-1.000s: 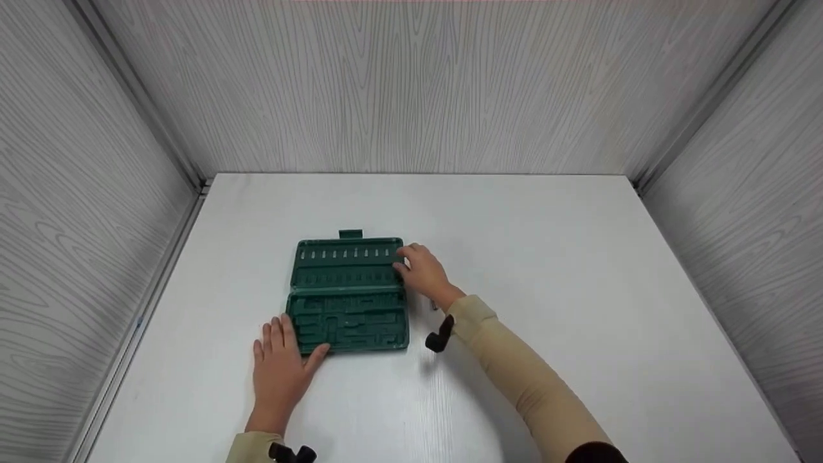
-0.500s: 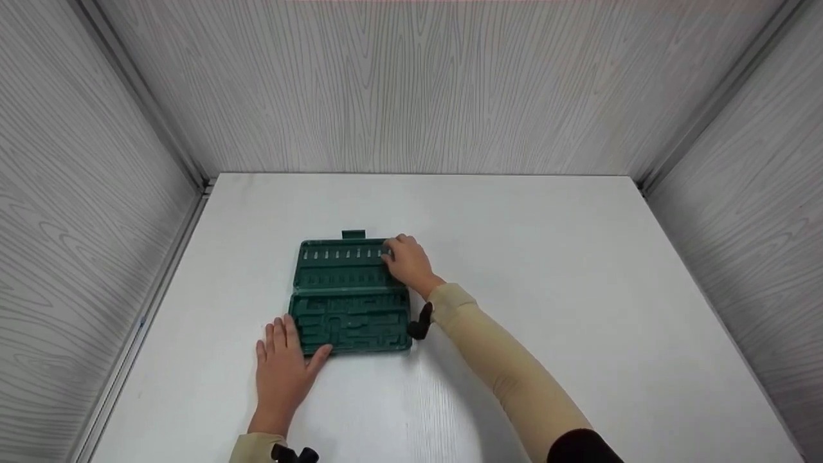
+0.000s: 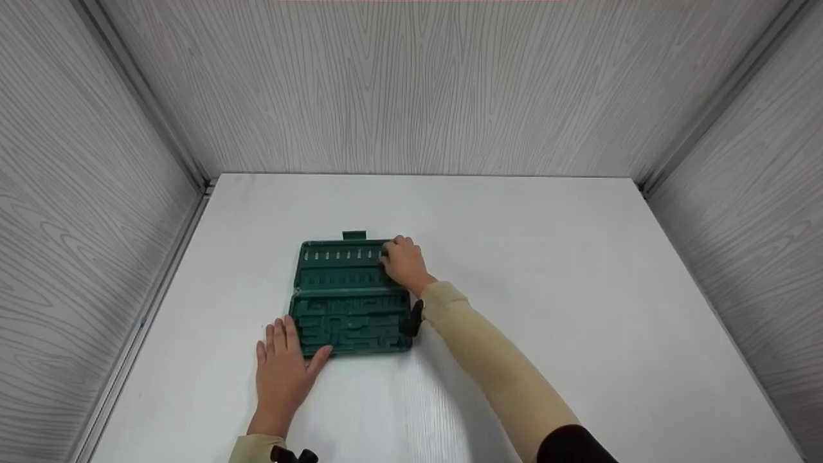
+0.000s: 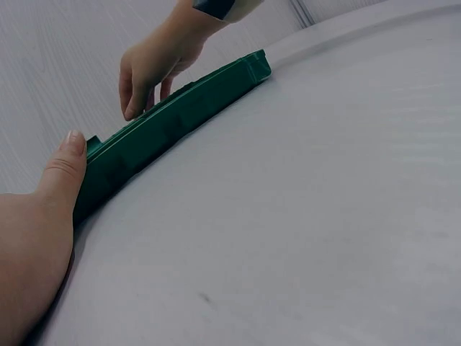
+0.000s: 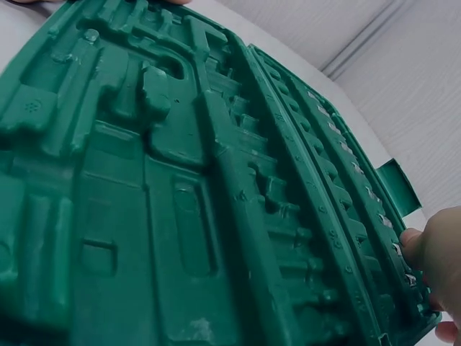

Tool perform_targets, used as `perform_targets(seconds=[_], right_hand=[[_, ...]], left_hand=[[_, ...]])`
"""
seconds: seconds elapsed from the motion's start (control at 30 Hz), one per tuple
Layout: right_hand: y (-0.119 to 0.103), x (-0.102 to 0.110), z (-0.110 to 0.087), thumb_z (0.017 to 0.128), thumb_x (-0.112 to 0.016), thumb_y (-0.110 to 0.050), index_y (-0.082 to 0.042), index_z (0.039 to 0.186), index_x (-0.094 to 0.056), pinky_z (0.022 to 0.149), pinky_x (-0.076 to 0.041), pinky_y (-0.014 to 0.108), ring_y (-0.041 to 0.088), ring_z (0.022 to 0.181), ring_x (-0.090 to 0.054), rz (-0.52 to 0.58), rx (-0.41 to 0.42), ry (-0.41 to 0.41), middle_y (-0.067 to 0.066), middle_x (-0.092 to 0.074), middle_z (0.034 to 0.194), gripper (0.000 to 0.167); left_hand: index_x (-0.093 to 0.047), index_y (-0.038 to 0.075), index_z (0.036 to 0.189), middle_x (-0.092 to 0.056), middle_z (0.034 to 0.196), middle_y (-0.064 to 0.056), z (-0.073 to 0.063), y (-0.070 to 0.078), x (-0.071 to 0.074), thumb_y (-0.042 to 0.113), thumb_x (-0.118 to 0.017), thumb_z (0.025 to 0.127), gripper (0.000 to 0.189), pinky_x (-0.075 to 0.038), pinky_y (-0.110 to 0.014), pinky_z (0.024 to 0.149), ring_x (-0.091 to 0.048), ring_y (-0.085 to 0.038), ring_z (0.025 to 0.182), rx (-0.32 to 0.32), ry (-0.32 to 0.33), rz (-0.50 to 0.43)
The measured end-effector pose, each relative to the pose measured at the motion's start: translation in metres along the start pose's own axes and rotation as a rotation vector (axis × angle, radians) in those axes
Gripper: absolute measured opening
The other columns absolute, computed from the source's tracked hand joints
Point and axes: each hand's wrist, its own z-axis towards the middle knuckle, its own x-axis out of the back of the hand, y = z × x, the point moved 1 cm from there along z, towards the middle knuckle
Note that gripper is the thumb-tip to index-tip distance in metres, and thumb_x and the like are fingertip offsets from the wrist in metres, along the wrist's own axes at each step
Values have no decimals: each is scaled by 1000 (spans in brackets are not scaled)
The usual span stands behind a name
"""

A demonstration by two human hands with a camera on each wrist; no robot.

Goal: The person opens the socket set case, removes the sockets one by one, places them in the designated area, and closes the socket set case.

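Note:
A green plastic tool case lies unfolded on the white table. My left hand rests flat at its near left corner, fingers along the left side and thumb at the front edge, also seen in the left wrist view. My right hand reaches over the far right corner, with bent fingers pinching at the right end of a row of small silver bits. In the right wrist view the thumb lies right against these bits. The palm side is mostly hidden. The moulded hollows of the near half hold nothing.
A latch tab sticks out from the case's far edge. White table surface extends to the right, and grey wood-patterned walls stand at the back and both sides. Small black cameras sit on both wrists.
My right hand has moved left from the case's right edge onto the end of the bit row, then stayed nearly still. My left hand keeps its place at the corner.

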Motion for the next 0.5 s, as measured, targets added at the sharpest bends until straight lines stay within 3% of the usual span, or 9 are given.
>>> perform_targets(seconds=[0.5], right_hand=[[-11, -1, 13, 97, -50, -28, -7, 106, -65, 87, -41, 40, 23, 97, -51, -82, -74, -104, 9, -56, 106, 27]], left_hand=[[-12, -7, 145, -17, 146, -32, 1, 1, 2, 71, -41, 84, 104, -8, -60, 105, -12, -45, 136, 0, -13, 0]])
